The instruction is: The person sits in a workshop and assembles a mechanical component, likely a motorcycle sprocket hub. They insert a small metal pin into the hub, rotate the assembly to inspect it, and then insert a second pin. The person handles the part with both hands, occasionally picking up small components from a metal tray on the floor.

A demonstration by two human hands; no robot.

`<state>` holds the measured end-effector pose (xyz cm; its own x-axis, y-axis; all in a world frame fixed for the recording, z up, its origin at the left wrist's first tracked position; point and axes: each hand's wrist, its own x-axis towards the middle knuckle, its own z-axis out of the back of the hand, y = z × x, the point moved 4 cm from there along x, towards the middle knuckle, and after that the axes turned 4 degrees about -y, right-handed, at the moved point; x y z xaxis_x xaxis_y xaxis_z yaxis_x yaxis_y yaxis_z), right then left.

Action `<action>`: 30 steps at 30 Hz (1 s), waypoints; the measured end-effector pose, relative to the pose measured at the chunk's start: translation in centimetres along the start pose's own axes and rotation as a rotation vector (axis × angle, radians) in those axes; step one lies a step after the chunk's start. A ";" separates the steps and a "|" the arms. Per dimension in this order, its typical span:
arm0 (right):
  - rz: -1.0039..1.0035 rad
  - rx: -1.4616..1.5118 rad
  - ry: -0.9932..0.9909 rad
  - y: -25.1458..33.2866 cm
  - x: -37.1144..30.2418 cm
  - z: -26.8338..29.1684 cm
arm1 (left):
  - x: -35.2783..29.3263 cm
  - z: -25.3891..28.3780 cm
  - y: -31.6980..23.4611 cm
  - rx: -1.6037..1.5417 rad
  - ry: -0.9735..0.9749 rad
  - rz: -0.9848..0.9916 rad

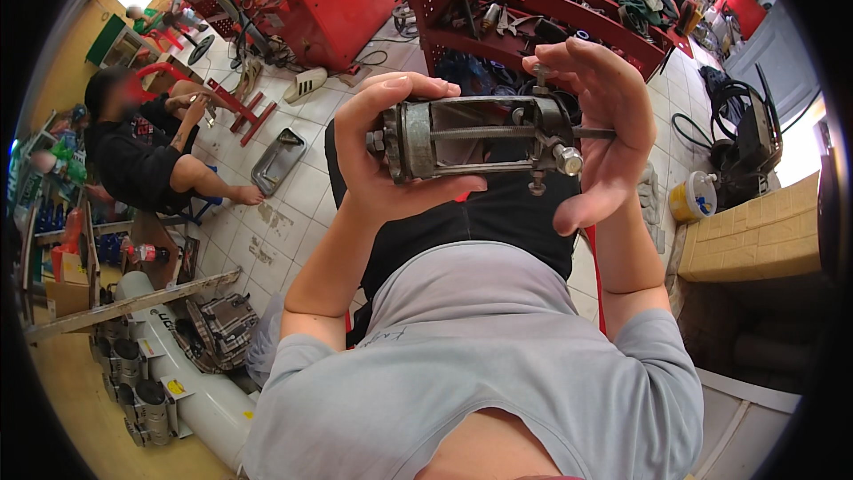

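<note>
The left hand (360, 144) grips the metal housing (419, 140); the right hand (615, 111), loosely open, curves around its right end, so a slipping left hold could drop it

The slotted metal device (480, 133) partly hides the left hand (357, 156).

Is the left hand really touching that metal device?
Touching: the head view shows the left hand curled around one end of the metal device, fingers and thumb on opposite sides.
</note>
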<state>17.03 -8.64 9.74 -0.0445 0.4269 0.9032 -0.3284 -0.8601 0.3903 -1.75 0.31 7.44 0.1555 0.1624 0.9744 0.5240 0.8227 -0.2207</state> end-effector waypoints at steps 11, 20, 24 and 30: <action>-0.113 -0.283 0.190 1.2 1.0 -0.7 | 0.4 0.8 0.1 -0.115 -0.034 0.042; -0.140 -0.534 0.254 2.0 1.6 -0.5 | 0.7 0.8 -0.5 -0.073 0.020 0.004; -0.103 -0.651 0.342 1.9 1.6 -0.5 | 1.0 0.5 -0.5 -0.058 0.073 -0.002; -0.139 -0.645 0.332 1.4 1.3 -1.2 | 0.6 0.6 -0.2 -0.030 0.067 0.059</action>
<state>15.42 -8.96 11.24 -0.2116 0.6704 0.7112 -0.8370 -0.5000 0.2223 -2.28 0.59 8.12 0.2415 0.1722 0.9550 0.5368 0.7961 -0.2793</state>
